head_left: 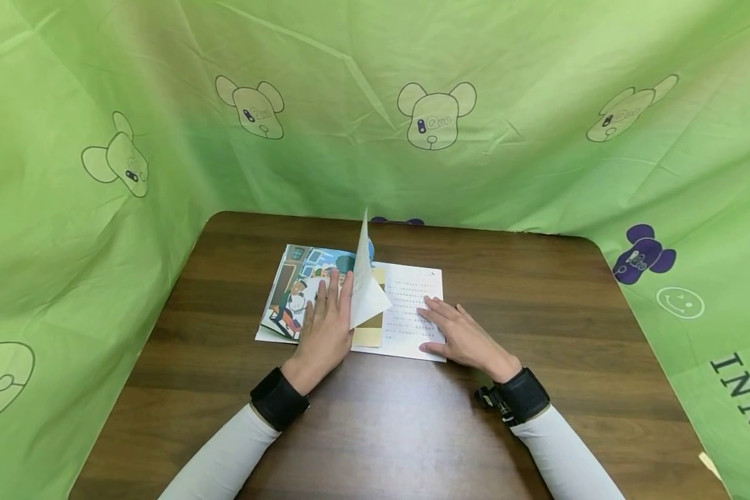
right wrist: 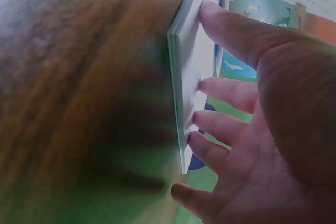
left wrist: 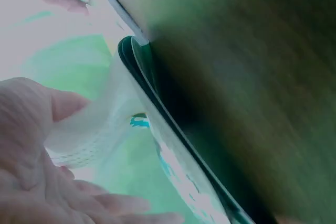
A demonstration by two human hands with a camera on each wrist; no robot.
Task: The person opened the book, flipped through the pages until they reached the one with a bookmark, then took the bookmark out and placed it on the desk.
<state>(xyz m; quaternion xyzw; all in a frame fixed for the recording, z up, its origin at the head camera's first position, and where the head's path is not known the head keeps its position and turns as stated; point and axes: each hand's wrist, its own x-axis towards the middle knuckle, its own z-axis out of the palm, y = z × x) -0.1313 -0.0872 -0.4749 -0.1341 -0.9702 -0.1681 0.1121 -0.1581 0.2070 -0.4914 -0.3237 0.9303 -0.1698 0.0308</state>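
An illustrated book lies open on a brown wooden table. One leaf stands nearly upright near its middle, with its lower corner bent to the right. My left hand lies over the colourful left page, fingers extended, beside the raised leaf. Seen from the left wrist, the leaf curves close by the thumb; whether the thumb touches it I cannot tell. My right hand rests with spread fingers on the right-hand page of printed text. In the right wrist view its fingertips touch the page near the book's edge.
The wooden table extends around the book on all sides. A green cloth with cartoon bear heads hangs behind the table and along both sides. Black bands with cameras circle both wrists.
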